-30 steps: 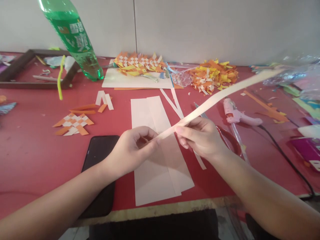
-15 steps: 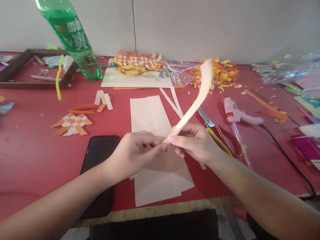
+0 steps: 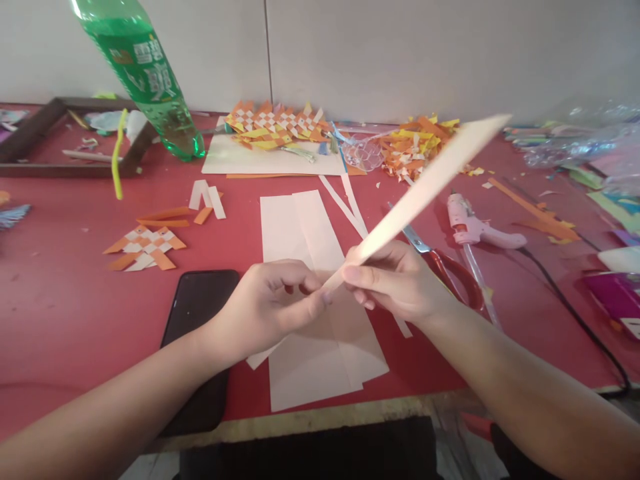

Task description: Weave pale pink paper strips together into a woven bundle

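Between both my hands runs a long white paper strip (image 3: 415, 200), its far end rising to the upper right. My left hand (image 3: 275, 307) pinches the strip's lower part between thumb and fingers. A little further up, my right hand (image 3: 395, 280) grips it with the thumb on top. Beneath my hands lie white paper sheets (image 3: 315, 367), overlapping on the red table (image 3: 75, 320). Scissors with red handles (image 3: 450, 273) rest behind my right hand, partly hidden by it. A black phone (image 3: 200, 307) lies partly under my left forearm.
A pink glue gun (image 3: 480, 230) with a cord is at right. Woven orange-and-white paper (image 3: 145, 248) lies at left. A green bottle (image 3: 155, 87) stands by a dark frame (image 3: 40, 170). Paper scraps (image 3: 410, 150) and more woven pieces (image 3: 275, 123) sit along the wall.
The strip's upper part has straightened and swung down to the right. Its lower end now shows below my left hand. My right hand has shifted slightly; my left has hardly moved.
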Available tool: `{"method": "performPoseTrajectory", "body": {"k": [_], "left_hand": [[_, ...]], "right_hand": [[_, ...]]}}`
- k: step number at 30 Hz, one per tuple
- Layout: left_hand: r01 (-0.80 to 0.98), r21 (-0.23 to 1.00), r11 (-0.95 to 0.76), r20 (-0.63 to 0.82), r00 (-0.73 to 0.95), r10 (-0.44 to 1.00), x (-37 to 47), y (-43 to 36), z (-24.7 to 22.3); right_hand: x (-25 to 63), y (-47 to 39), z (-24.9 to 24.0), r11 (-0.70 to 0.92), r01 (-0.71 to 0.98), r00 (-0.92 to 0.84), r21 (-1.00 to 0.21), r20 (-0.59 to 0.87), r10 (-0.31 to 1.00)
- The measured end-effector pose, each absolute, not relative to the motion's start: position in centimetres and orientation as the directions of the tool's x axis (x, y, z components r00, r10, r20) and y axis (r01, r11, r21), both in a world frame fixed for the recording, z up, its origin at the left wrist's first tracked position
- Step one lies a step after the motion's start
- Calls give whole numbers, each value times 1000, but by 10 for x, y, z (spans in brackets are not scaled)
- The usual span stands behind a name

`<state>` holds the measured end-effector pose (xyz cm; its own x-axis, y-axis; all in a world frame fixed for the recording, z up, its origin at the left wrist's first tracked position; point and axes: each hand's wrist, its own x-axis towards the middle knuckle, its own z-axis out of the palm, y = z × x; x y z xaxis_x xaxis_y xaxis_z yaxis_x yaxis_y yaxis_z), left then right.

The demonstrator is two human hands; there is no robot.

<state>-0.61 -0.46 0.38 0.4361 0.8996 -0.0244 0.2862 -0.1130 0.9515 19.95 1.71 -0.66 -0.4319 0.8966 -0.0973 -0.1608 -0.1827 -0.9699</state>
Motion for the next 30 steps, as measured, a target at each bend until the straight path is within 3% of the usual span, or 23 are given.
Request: {"method": "performPoseTrajectory", "body": {"k": [4,8,17,30], "left_hand": [[277,960,-51,-82,450,889,-7,-5,1],[318,946,-57,-103,464,880,-6,-5,0],[357,914,-194,1,475,880,-6,-5,3],[328,925,-193,14,477,879,-5,-4,1]], "right_hand": [[201,19,-9,-202,-171,-371,-964,-127,920],[200,17,-10,-214,-121,-419,-969,-145,896],[199,12,-11,-210,-83,-468,-974,-148,871],[199,15,-9,-219,-135,-438,-966,-140,888]]}}
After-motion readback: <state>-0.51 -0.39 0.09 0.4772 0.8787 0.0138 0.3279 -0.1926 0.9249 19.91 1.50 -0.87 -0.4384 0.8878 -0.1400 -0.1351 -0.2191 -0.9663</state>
